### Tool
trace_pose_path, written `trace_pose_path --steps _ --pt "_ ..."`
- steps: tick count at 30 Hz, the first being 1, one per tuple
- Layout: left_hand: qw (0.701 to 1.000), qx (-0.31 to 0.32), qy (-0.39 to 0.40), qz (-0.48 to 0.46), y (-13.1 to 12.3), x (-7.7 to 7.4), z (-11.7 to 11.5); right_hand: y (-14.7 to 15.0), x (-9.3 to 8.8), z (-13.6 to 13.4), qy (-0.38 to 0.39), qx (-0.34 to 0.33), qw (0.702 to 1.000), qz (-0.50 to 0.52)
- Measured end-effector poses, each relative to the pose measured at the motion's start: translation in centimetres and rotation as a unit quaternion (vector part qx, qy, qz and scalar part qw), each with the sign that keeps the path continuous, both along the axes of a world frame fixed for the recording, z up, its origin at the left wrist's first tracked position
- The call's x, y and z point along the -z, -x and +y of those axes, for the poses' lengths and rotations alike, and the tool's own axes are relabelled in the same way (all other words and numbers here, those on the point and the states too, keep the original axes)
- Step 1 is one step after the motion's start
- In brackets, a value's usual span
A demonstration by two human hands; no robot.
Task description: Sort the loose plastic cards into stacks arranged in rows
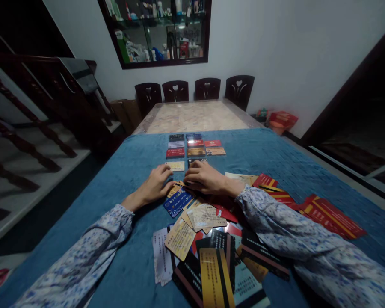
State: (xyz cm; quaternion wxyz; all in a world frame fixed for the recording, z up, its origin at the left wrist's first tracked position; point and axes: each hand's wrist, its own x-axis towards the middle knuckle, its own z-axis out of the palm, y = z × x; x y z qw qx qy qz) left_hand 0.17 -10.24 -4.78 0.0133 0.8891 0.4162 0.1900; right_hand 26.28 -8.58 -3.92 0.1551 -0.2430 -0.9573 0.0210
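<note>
My left hand (155, 185) rests palm down over the blue cloth, its fingers bent but apart. Its fingertips are close to a cream card (175, 166), and its thumb is by a blue card (179, 202) on the loose pile. My right hand (202, 176) hovers or rests palm down just in front of a dark card (192, 162), which it partly covers. Its fingers are loosely bent; I see no card between them, though their undersides are hidden. Other cards lie in short rows, including a dark red card (175, 152) and an orange card (215, 151).
Overlapping cards spread toward me, with a gold card (216, 278) at the front. Red cards (332, 217) lie beyond my right forearm. The blue cloth (128, 256) covers the near tabletop; the far part is bare marble-patterned surface (199, 115). Dark chairs (176, 91) stand behind.
</note>
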Motion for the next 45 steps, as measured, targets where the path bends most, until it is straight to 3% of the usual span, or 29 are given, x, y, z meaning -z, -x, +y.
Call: trace_pose_path --steps 4,8,18,34,45 --pt "1.000 0.013 0.016 -0.013 0.1 0.0 -1.0 0.6 -0.4 -2.0 0.037 -0.066 0.997 -0.007" --pt "0.999 0.031 0.028 -0.022 -0.1 -0.2 -1.6 1.1 -0.5 -2.8 0.042 -0.079 0.996 -0.019" --pt "0.996 0.056 0.056 -0.029 -0.6 -0.8 -2.1 0.6 -0.3 -2.5 0.023 -0.041 0.998 -0.045" --pt "0.992 0.086 0.096 0.017 0.3 -1.4 -2.9 0.4 1.6 -0.8 0.000 0.043 0.997 -0.061" --pt "0.991 0.083 0.104 0.030 0.4 -1.3 -2.9 0.0 0.6 -0.9 0.037 0.052 0.994 -0.090"
